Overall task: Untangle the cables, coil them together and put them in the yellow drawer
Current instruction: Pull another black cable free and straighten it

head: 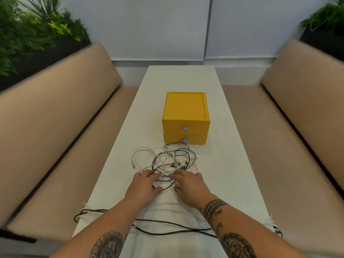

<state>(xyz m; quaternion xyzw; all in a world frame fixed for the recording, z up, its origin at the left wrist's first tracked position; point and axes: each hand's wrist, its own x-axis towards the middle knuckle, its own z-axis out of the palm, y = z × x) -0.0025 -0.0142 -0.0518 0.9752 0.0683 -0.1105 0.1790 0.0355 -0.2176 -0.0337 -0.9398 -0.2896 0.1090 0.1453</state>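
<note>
Cables [168, 161], white, grey and black, lie in one loose tangle on the white table [229, 155], and both hands rest on its near edge. The left hand [144, 185] has its fingers stretched nearly straight onto the strands, thumb spread apart, with a black loop running between thumb and fingers. The right hand [189, 183] lies just beside it, spread the same way, its fingertips touching the grey and white strands. A long black cable [167, 223] crosses the table nearer the person, under both forearms. Just beyond the tangle stands the yellow drawer unit [186, 112], its upper drawer [195, 127] and lower drawer [195, 139] both closed, each with a blue knob. Tan benches [55, 118] flank the table, with green plants [28, 30] behind them
</note>
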